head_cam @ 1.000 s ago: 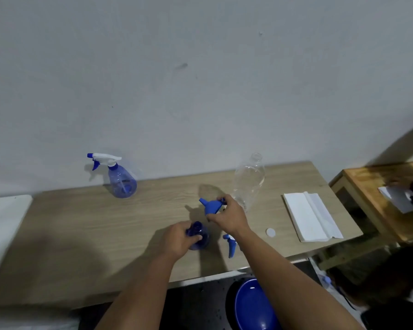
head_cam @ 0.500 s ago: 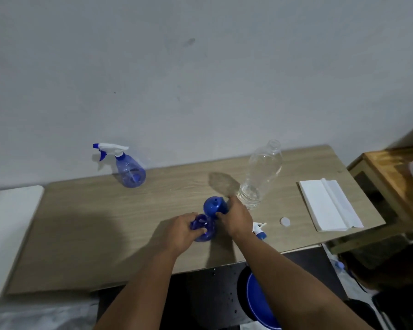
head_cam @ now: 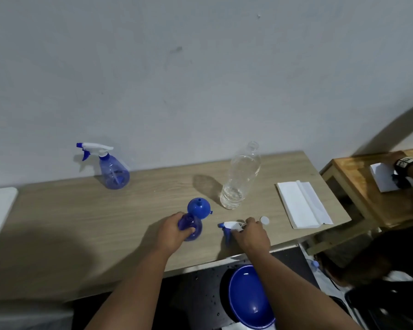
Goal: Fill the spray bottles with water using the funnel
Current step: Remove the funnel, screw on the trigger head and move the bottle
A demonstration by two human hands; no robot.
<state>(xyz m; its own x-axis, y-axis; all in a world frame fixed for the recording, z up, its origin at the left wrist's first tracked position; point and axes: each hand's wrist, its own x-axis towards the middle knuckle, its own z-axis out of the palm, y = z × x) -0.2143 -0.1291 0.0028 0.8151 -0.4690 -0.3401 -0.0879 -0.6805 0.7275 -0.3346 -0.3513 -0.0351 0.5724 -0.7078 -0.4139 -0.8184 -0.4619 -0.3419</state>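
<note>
Gripping the open blue spray bottle (head_cam: 190,228) near the counter's (head_cam: 81,222) front edge, the left hand (head_cam: 171,234) has its fingers curled round the body. Just behind lies the blue funnel (head_cam: 198,207) (tipped on its side). The right hand (head_cam: 250,235) pinches the white trigger sprayer head (head_cam: 229,226) beside a small white cap (head_cam: 264,220). A clear water bottle (head_cam: 241,177) stands behind; a second spray bottle (head_cam: 112,169) stands far left by the wall.
</note>
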